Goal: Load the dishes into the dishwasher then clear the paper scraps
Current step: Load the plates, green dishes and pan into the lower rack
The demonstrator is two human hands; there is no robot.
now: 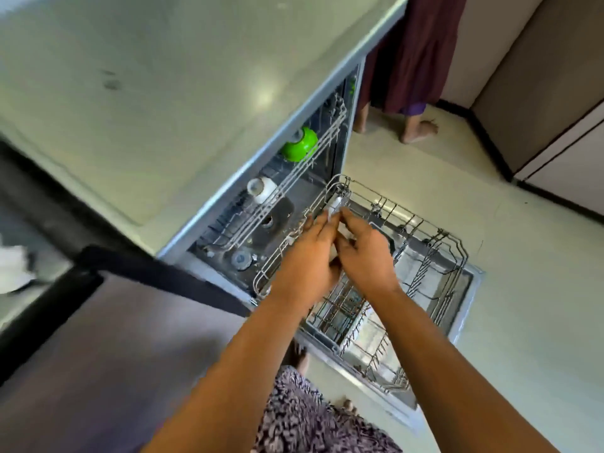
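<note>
The left hand (307, 256) and right hand (367, 253) together pinch a white dish (336, 204) in their fingertips, just above the back corner of the pulled-out lower rack (434, 256). The hands hide most of it. Released crooked, it may catch a tine and tip, or slip between the wires.

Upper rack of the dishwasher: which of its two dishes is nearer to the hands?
The white cup. It sits closer to the left hand and right hand than the green bowl, which is farther along the upper rack.
</note>
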